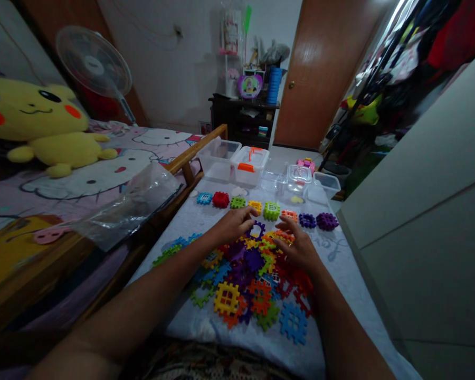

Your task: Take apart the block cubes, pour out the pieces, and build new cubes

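Note:
My left hand (235, 226) reaches over the front of a row of stacked square blocks, its fingers stretched toward a yellow block (255, 206) and apparently empty. Between my hands in that row sits a light green block (272, 211) with a window grid. My right hand (298, 244) is open, fingers spread, near an orange block (289, 215) and above the loose pieces. Below both hands lies a pile of notched plastic squares, among them a purple piece (254, 260), a yellow window piece (227, 298) and a blue window piece (293, 322).
The row also holds a red block (220, 199) and a purple block (326, 221). Behind it stand a clear box with orange handles (247, 166) and other clear containers (217, 158). A wooden bed rail (198, 150) borders the left; a white cabinet (419, 211) borders the right.

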### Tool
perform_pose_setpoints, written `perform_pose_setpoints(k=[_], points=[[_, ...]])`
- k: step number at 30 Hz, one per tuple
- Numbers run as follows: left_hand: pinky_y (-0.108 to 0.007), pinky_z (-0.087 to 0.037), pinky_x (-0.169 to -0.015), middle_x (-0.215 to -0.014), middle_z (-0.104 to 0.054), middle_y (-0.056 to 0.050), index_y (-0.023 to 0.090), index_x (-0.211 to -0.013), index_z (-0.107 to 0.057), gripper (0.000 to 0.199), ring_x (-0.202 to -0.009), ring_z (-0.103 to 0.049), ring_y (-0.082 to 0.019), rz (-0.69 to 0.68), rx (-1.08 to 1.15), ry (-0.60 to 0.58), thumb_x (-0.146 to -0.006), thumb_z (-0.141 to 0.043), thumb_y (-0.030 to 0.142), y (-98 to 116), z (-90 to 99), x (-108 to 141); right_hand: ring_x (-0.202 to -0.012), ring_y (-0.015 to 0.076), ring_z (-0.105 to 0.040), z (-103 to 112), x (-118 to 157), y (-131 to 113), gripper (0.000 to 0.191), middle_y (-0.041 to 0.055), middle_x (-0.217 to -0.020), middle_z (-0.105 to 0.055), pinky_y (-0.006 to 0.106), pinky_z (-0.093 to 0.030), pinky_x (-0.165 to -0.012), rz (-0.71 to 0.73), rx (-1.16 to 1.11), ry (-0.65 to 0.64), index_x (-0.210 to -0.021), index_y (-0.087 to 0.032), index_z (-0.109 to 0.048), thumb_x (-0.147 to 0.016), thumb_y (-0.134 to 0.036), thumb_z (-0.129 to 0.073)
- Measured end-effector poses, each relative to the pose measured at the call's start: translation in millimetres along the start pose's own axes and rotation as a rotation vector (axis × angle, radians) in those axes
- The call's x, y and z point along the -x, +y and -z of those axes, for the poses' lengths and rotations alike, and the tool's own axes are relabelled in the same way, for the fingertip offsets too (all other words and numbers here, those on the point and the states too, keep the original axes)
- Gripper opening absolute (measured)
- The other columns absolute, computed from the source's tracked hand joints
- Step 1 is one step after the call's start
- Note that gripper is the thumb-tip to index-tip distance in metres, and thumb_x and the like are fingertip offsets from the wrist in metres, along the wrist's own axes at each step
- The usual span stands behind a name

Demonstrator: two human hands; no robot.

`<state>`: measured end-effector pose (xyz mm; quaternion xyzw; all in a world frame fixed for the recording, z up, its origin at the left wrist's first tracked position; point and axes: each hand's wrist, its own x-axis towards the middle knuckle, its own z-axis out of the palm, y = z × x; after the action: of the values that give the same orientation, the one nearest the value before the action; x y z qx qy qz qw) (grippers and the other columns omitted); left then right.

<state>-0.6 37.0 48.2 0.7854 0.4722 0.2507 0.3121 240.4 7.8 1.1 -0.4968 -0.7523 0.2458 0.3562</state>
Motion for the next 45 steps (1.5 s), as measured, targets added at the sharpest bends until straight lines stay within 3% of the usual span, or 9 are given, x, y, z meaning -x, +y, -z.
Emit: perform_pose_setpoints(k=[4,9,12,16,22,28,35,40,45], points=[[-0.025,-0.043,-0.060,-0.068,-0.060,0.003,0.020,-0.095,-0.060,0.011,-0.064,-0.058,-0.014,0.026,0.168,-0.013,-0.084,-0.056,0.019,15,-16.3,-11,-0.116,0.0289,-0.059,-3,1,-5,0.077,0.0126,-0.125,-0.063,0.050,-0.046,-0.102,0.088,-0.001,0.030,-0.143,-0.023,-0.044,-0.075,-0.037,-0.077],[-0.024,-0.042,-0.058,-0.068,-0.061,0.002,0.019,-0.089,-0.059,0.010,-0.063,-0.059,-0.015,0.042,0.293,-0.046,-0.083,-0.061,0.027,17,-29.8,-17,-0.115,0.0304,-0.055,1,1,-13,0.049,0.0102,-0.118,-0.062,0.050,-0.044,-0.102,0.160,0.106,-0.036,-0.123,-0.025,-0.061,-0.076,-0.031,-0.076],[-0.024,-0.043,-0.058,-0.069,-0.062,0.002,0.018,-0.093,-0.059,0.015,-0.063,-0.059,-0.014,0.061,0.341,-0.074,-0.081,-0.062,0.027,11,-31.2,-15,-0.112,0.0297,-0.054,0,1,-16,0.046,0.0099,-0.115,-0.061,0.049,-0.044,-0.100,0.178,0.158,-0.054,-0.118,-0.024,-0.063,-0.075,-0.027,-0.075],[-0.026,-0.048,-0.064,-0.077,-0.066,-0.001,0.018,-0.098,-0.060,0.019,-0.071,-0.063,-0.016,0.057,0.321,-0.091,-0.081,-0.059,0.026,0,-20.4,-7,-0.106,0.0288,-0.054,-3,2,-18,0.042,0.0100,-0.109,-0.061,0.046,-0.045,-0.096,0.179,0.236,-0.061,-0.113,-0.022,-0.065,-0.072,-0.025,-0.074],[-0.037,-0.053,-0.084,-0.101,-0.072,-0.009,0.019,-0.104,-0.063,0.028,-0.094,-0.068,-0.024,0.073,0.013,0.091,-0.083,-0.054,0.035,-32,23.7,31,-0.110,0.0283,-0.053,2,4,-15,0.043,0.0103,-0.114,-0.060,0.045,-0.044,-0.099,0.137,0.224,-0.057,-0.118,-0.020,-0.062,-0.075,-0.024,-0.066],[-0.048,-0.043,-0.104,-0.117,-0.068,-0.015,0.017,-0.104,-0.066,0.041,-0.114,-0.061,-0.034,0.181,-0.349,0.208,-0.083,-0.051,0.049,-82,57.0,83,-0.113,0.0302,-0.052,8,3,-10,0.046,0.0117,-0.117,-0.059,0.048,-0.041,-0.103,0.098,0.273,-0.086,-0.120,-0.020,-0.062,-0.075,-0.023,-0.064],[-0.045,-0.044,-0.103,-0.116,-0.068,-0.015,0.016,-0.105,-0.067,0.054,-0.113,-0.061,-0.032,0.227,-0.215,0.166,-0.082,-0.051,0.062,-107,55.4,97,-0.112,0.0298,-0.052,16,4,-4,0.044,0.0113,-0.117,-0.060,0.050,-0.041,-0.102,0.018,0.288,-0.262,-0.120,-0.020,-0.063,-0.078,-0.032,-0.068],[-0.041,-0.050,-0.094,-0.111,-0.071,-0.012,0.018,-0.106,-0.068,0.057,-0.105,-0.066,-0.031,0.311,-0.039,0.213,-0.078,-0.055,0.065,-95,46.4,92,-0.120,0.0293,-0.049,22,5,-13,0.040,0.0119,-0.123,-0.058,0.050,-0.038,-0.106,0.083,0.207,-0.211,-0.121,-0.020,-0.062,-0.082,-0.030,-0.065],[-0.039,-0.053,-0.086,-0.103,-0.073,-0.009,0.019,-0.103,-0.069,0.055,-0.095,-0.068,-0.028,0.341,0.084,0.264,-0.077,-0.058,0.065,-80,38.1,84,-0.118,0.0292,-0.048,8,9,-38,0.048,0.0098,-0.123,-0.059,0.050,-0.038,-0.105,0.201,0.212,-0.297,-0.122,-0.024,-0.064,-0.076,-0.035,-0.075]])
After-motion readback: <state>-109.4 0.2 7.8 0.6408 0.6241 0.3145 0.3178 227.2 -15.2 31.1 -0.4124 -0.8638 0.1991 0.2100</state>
